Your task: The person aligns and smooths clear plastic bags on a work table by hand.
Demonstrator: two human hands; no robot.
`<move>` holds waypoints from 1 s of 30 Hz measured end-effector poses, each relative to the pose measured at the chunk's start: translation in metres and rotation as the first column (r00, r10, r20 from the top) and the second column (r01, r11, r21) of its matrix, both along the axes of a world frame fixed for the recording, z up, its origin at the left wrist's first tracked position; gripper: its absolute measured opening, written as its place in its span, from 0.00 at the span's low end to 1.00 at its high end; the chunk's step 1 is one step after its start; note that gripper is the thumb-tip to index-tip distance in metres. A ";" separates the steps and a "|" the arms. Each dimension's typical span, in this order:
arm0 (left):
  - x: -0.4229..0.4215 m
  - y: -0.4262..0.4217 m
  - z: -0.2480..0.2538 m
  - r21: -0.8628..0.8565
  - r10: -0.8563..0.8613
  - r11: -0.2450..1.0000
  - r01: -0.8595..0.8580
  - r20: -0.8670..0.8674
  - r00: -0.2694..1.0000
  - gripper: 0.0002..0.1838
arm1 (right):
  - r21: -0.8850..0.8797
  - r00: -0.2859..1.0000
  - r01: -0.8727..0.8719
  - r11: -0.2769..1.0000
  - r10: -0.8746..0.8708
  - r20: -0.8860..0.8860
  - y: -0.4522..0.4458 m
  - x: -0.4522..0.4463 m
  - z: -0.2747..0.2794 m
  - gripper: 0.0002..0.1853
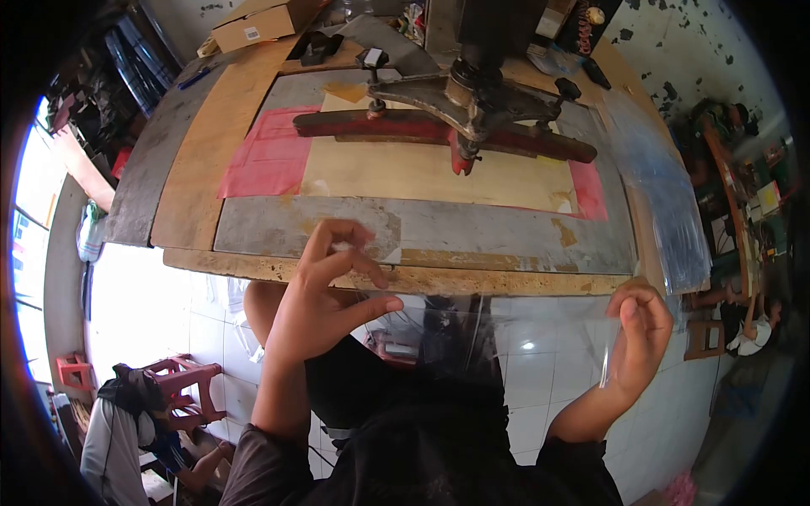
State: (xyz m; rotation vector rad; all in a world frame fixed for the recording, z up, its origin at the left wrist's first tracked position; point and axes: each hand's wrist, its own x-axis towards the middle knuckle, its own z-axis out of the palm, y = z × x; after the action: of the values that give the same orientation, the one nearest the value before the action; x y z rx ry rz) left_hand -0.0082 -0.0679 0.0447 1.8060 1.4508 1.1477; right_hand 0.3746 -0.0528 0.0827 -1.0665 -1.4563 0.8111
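A clear plastic sheet (523, 314) stretches between my hands, just in front of the worktable's worn front edge (506, 281). My right hand (641, 325) has its fingers curled on the right end of the sheet. At the sheet's left end my left hand (325, 287) is raised, its thumb and fingers apart. Beyond them, a metal press head with a long red-brown bar (523, 139) stands over a cream sheet (405, 173) flanked by pink pieces (266, 152) on the grey board (337, 219).
Stacked clear plastic (662, 202) lies along the table's right side. A cardboard box (257, 25) and a blue pen (194, 78) are at the back left. Red stools (181, 388) and a person (126, 430) are at lower left; another person (751, 333) is far right.
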 end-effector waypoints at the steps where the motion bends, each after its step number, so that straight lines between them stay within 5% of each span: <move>1: -0.002 0.007 0.001 0.140 -0.038 0.990 0.032 0.040 0.998 0.21 | -0.001 0.999 0.015 1.000 -0.015 -0.039 0.005 0.000 -0.004 0.12; 3: -0.009 0.019 0.003 0.156 -0.108 0.983 0.101 0.038 0.993 0.23 | -0.065 0.995 0.035 0.997 -0.041 -0.088 0.019 -0.001 -0.010 0.11; 5: -0.013 0.023 0.005 -0.445 0.003 0.867 0.224 0.453 0.891 0.24 | -0.130 0.989 0.048 0.990 -0.065 -0.133 0.035 -0.003 -0.019 0.11; 7: -0.016 0.040 0.004 -0.402 -0.071 0.881 0.250 0.409 0.910 0.26 | -0.268 0.988 0.086 0.959 -0.118 -0.103 0.052 -0.005 -0.034 0.11; 10: -0.021 0.057 -0.019 -0.311 -0.040 0.941 0.133 0.290 0.956 0.26 | -0.343 0.998 -0.060 0.937 0.044 -0.053 0.073 -0.002 -0.063 0.09; 13: -0.027 0.065 -0.036 -0.264 -0.041 0.949 0.173 0.438 0.898 0.27 | -0.428 0.993 -0.118 0.896 0.095 -0.075 0.082 -0.011 -0.072 0.10; 28: -0.025 0.054 -0.053 -0.238 0.060 0.969 0.062 0.473 0.879 0.19 | -0.224 0.991 -0.132 0.966 0.132 -0.019 0.082 -0.003 -0.100 0.07; 30: -0.022 0.054 -0.052 -0.204 0.083 0.979 0.028 0.513 0.854 0.18 | 0.020 0.999 0.001 1.000 -0.002 0.049 0.078 -0.015 -0.091 0.15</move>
State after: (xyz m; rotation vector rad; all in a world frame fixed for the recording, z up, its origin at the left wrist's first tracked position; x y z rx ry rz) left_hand -0.0298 -0.0141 -0.0076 1.2055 1.2151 1.3185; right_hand 0.3595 0.0254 -0.0087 -1.0792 -1.5012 0.7724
